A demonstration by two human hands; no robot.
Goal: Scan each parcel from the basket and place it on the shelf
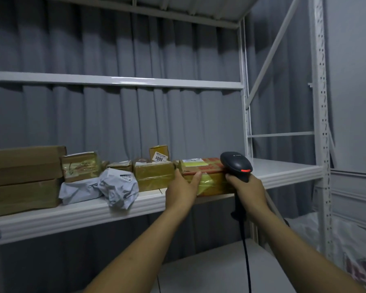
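White metal shelf (pixel 283 172): cardboard boxes (pixel 23 166), grey mailer bags (pixel 116 187), one taped parcel (pixel 209 183) resting at front edge, grasped by left hand (pixel 182 191). Black scanner (pixel 236 163), clenched in right hand (pixel 247 189), just beside parcel.

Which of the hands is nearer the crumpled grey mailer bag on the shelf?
Left. The left hand grips the taped box to the right of the grey bag; the right hand, holding the scanner, is farther right, at the box's far end.
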